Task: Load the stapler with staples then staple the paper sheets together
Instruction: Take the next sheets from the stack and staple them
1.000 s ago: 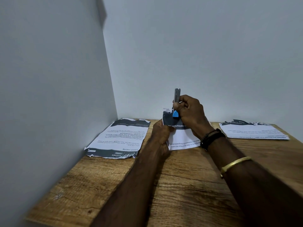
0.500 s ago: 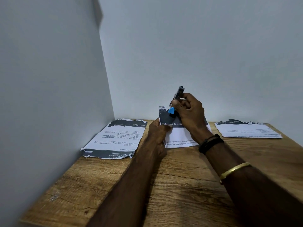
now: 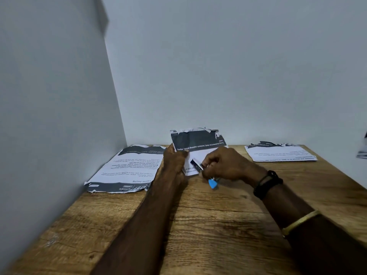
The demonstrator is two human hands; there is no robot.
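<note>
Head view: grips stapler [image 3: 197, 165] in right hand [image 3: 224, 165], lowered from 12 o'clock edge of paper sheets [image 3: 198, 139] toward 6 o'clock; pinches 9 o'clock edge with left hand [image 3: 175, 159]. Suggests top staple set.

The paper sheets [image 3: 198, 138] are white with a dark grey band. The table [image 3: 218, 225] is brown with wood grain, and the stapler [image 3: 197, 165] has a light blue end.

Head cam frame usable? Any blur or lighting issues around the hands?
Head view: dim, flat light, no glare; right hand and stapler smeared by motion blur, its blue end worst; headline on the held paper readable; left hand sharper; wall corner leans from wide-angle distortion.
</note>
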